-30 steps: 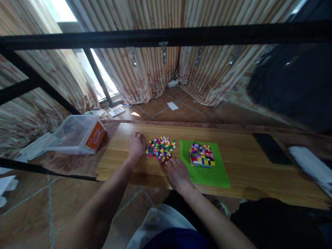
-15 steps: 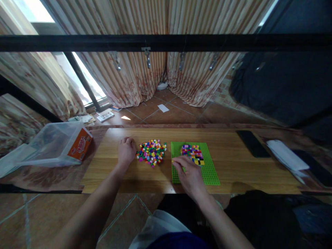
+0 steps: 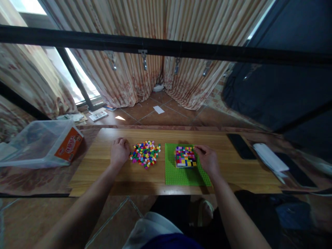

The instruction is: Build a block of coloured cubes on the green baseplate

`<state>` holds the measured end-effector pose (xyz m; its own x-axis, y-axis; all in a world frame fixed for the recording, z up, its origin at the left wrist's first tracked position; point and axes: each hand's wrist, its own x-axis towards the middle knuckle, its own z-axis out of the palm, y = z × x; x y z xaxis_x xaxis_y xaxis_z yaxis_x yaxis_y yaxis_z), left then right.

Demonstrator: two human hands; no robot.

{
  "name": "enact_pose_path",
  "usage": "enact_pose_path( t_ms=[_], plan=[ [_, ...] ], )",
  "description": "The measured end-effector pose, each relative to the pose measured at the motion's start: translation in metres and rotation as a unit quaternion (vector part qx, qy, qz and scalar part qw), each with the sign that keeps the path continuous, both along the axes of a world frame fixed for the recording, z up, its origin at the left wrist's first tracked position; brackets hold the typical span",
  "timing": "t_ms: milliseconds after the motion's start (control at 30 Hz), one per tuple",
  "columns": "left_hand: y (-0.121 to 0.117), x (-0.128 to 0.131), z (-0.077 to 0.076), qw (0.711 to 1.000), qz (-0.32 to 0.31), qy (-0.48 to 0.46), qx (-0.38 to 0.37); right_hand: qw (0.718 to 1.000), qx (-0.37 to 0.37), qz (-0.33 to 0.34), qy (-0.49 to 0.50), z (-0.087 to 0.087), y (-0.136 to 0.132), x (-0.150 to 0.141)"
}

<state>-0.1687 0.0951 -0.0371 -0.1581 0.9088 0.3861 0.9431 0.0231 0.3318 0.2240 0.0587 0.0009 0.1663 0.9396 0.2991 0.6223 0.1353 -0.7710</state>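
Observation:
My right hand (image 3: 209, 160) pinches its thumb and fingers together at the upper right edge of a low block of multicoloured building bricks (image 3: 185, 157). A small yellow brick was at those fingertips a moment ago; now the fingertips mostly hide it. The block stands on a green studded baseplate (image 3: 172, 176). Beside the left edge of a loose pile of small coloured bricks (image 3: 145, 154), my left hand (image 3: 120, 152) rests on the table with its fingers curled. Whatever may be inside those fingers is hidden.
A wooden table (image 3: 153, 188) carries everything. At its right lie a dark phone (image 3: 241, 146) and a white flat object (image 3: 271, 157). A clear plastic box (image 3: 31, 141) with an orange label stands at the left. A black bar (image 3: 160, 46) with clips crosses ahead.
My right hand has moved from the baseplate's left side, across in front of the block, to its upper right edge. My left hand stays beside the pile. The view has shifted slightly.

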Motion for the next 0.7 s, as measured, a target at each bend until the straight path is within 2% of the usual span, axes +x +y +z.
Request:
enact_pose_path(
  t_ms=[433, 700],
  plan=[
    [-0.002, 0.001, 0.001, 1.000, -0.001, -0.003, 0.001, 0.996, -0.053, 0.044, 0.056, -0.009, 0.010, 0.006],
    [-0.002, 0.001, 0.000, 1.000, 0.007, 0.002, -0.001, 0.982, -0.094, 0.011, 0.160, -0.012, 0.013, 0.006]
  ],
)
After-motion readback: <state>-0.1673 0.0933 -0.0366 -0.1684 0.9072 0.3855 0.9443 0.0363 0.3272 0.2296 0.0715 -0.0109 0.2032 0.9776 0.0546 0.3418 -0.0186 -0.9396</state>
